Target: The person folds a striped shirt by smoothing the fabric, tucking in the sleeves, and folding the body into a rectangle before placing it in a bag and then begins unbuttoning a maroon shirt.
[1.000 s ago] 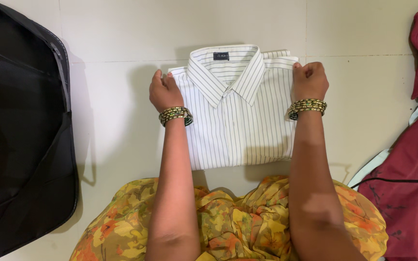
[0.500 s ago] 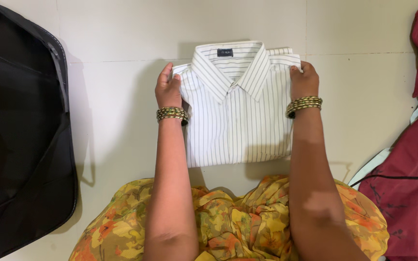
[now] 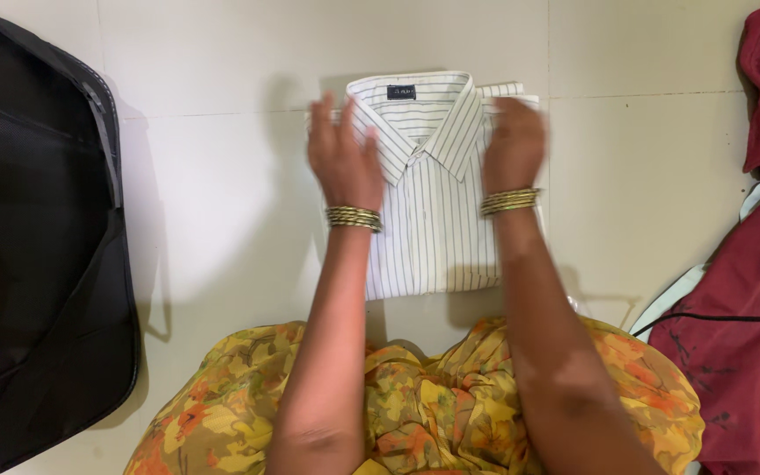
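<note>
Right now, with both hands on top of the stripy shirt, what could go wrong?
1. Both hands, left hand and right hand, look blurred over the folded striped shirt; a hard push might skew its folds or crease the collar.
2. The shirt lies straight on the tiled floor, so it may pick up dirt.
3. The bangles could snag the cloth.

Under your hands lies a white shirt (image 3: 433,229) with thin dark stripes and a small dark collar label. Your bangles (image 3: 354,217) are gold with green. Your dress (image 3: 415,405) is yellow with orange flowers. The floor (image 3: 222,176) is pale cream tile, the bag (image 3: 28,246) black, the cloth (image 3: 741,325) maroon.
</note>
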